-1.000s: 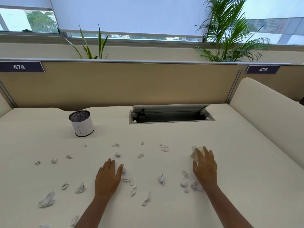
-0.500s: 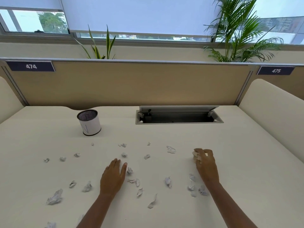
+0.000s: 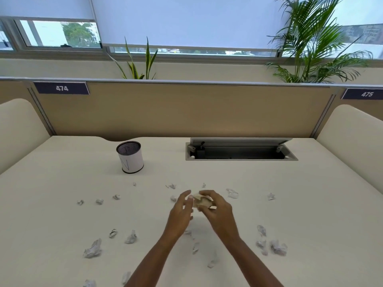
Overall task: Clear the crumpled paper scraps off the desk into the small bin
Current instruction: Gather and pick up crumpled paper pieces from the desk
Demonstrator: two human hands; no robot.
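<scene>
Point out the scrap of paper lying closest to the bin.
The tiny scrap just in front of the bin, slightly to its right. Every other scrap on the desk lies farther toward the person or farther off to either side.

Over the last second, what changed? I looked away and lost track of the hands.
The right hand closed its fingers on a crumpled wad, lifted it off the desk and carried it left to the middle. The left hand rose off the desk and came in to meet it. The bin and the scattered scraps lie as before.
</scene>
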